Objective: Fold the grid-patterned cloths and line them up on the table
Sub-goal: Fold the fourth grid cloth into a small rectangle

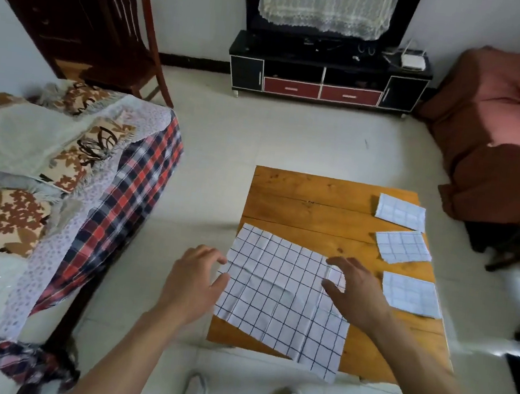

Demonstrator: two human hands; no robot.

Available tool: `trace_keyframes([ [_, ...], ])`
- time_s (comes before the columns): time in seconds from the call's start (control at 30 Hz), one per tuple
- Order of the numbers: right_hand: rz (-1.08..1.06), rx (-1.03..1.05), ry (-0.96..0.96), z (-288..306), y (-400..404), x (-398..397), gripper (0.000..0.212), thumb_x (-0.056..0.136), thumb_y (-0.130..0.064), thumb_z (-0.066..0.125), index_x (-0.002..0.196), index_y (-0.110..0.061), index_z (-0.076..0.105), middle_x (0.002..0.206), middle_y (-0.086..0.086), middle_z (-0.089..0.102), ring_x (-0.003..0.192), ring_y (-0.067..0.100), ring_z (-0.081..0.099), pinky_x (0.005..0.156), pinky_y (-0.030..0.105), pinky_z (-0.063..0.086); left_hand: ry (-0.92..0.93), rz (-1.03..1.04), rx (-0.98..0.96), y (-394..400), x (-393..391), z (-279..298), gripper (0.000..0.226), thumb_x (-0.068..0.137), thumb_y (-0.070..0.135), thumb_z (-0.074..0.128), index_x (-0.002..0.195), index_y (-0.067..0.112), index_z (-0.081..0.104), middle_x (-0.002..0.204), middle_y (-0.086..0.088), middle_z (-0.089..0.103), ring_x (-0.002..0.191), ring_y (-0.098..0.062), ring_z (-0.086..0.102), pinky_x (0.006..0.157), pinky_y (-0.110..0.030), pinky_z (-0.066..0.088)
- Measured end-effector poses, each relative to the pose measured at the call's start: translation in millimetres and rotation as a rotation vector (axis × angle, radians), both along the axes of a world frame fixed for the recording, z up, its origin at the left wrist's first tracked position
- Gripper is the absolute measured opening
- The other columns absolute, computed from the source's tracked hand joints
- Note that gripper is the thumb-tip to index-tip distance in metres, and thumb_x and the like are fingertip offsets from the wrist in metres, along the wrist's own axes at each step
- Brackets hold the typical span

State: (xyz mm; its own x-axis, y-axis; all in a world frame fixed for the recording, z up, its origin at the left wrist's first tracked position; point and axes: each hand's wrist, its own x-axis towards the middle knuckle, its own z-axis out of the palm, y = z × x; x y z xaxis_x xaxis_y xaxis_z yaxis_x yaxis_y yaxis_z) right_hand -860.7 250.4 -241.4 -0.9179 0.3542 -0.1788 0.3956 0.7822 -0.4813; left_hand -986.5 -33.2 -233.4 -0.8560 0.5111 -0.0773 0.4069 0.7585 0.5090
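A white cloth with a dark grid (280, 293) lies spread flat on the near left part of the wooden table (316, 206), its near corner hanging over the front edge. My left hand (194, 281) hovers at the cloth's left edge, fingers relaxed and spread. My right hand (354, 292) is over the cloth's right side, fingers loosely bent, holding nothing. Three folded grid cloths lie in a column along the table's right edge: a far one (401, 212), a middle one (403, 246) and a near one (411, 294).
A sofa draped in plaid and patterned covers (59, 180) stands to the left of the table. A red-covered seat (502, 133) is at the right, a black TV stand (327, 75) at the far wall. My white shoes (195, 393) show below the table.
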Motion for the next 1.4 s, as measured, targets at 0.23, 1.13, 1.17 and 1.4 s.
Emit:
trace_keyframes([
  [0.23,-0.184,-0.027,-0.087,-43,-74,-15,0.043,0.091,-0.034,0.065,0.131,-0.023,0.056,0.131,-0.001,0.057,0.121,0.019,0.055,0.101,0.033,0.046,-0.007,-0.247,-0.034,-32,-79,-42,0.025,0.090,0.035,0.065,0.111,0.023,0.064,0.114,0.007,0.061,0.108,-0.016,0.054,0.092,-0.033,0.046],
  [1.13,-0.292,0.026,-0.214,-361,-174,-76,0.077,0.083,-0.060,0.061,0.147,-0.034,0.027,0.161,0.001,0.007,0.148,0.023,-0.003,0.118,0.043,0.009,0.175,-0.610,-0.354,-14,-191,-366,0.098,0.072,-0.012,0.061,0.148,0.034,0.019,0.155,-0.004,0.021,0.125,-0.027,0.034,0.102,-0.043,0.043],
  [1.17,-0.278,0.024,-0.216,-361,-172,-76,0.080,0.081,-0.060,0.063,0.147,-0.035,0.026,0.161,0.000,0.006,0.148,0.022,-0.003,0.118,0.043,0.009,0.188,-0.659,-0.421,-10,-191,-366,0.106,0.070,-0.012,0.060,0.150,0.036,0.011,0.158,-0.003,0.010,0.128,-0.025,0.026,0.105,-0.041,0.039],
  [1.4,-0.118,-0.006,-0.213,-357,-136,-86,0.087,0.075,-0.055,0.074,0.146,-0.035,0.029,0.161,-0.003,0.007,0.149,0.022,0.003,0.120,0.049,0.021,0.370,-0.721,-0.311,-5,-198,-377,0.096,0.053,-0.018,0.064,0.139,0.021,0.045,0.150,-0.011,0.039,0.125,-0.032,0.040,0.092,-0.046,0.046],
])
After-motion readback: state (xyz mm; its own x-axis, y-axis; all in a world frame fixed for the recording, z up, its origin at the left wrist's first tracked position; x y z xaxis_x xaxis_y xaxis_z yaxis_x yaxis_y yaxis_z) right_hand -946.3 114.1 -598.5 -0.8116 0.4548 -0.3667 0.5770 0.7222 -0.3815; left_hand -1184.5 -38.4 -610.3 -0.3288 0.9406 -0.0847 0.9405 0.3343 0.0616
